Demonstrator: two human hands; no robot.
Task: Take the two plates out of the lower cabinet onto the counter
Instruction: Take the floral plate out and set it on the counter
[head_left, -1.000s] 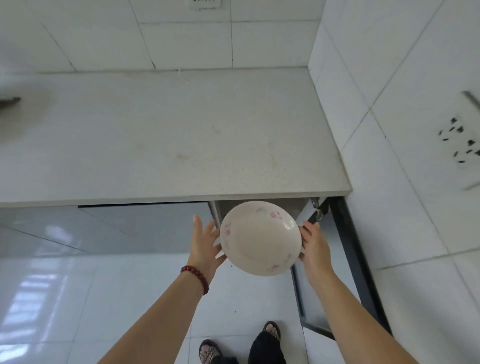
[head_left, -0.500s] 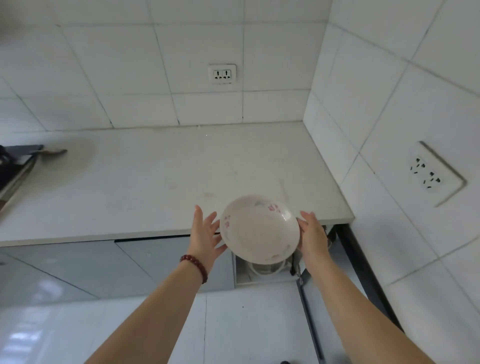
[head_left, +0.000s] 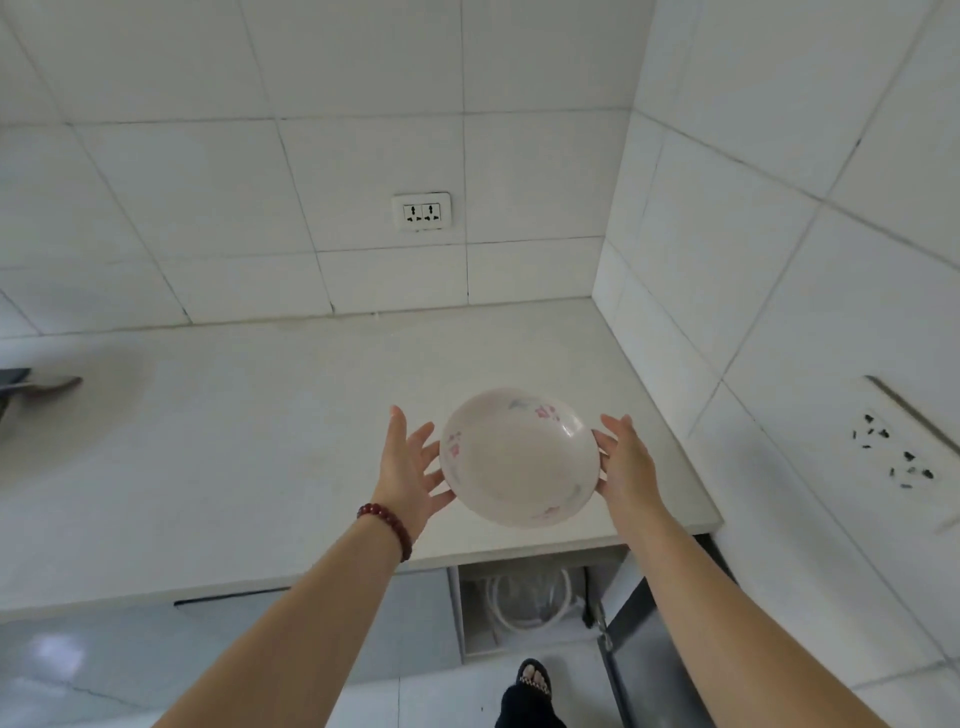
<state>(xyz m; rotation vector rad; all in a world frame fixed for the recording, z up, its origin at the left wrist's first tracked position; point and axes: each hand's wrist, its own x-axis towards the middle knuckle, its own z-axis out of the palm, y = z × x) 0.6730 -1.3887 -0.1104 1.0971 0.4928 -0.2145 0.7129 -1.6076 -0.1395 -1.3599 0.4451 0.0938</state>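
A white plate (head_left: 519, 457) with small pink flowers is carried between my two hands, tilted with its face toward me, above the right end of the pale counter (head_left: 260, 441). My left hand (head_left: 408, 467) presses its left rim with straight, spread fingers. On the right rim, my right hand (head_left: 626, 465) presses with straight fingers. Whether a second plate lies behind this one cannot be told. The lower cabinet (head_left: 524, 603) stands open below the counter edge, showing a white hose inside.
The dark cabinet door (head_left: 654, 665) swings out at the lower right, next to the tiled side wall. A wall socket (head_left: 422, 211) sits above the counter and another (head_left: 893, 457) on the right wall. A dark utensil (head_left: 31, 384) lies at the counter's left edge.
Both hands have lifted the plate from in front of the open cabinet up over the counter's right end. The view has tilted upward.
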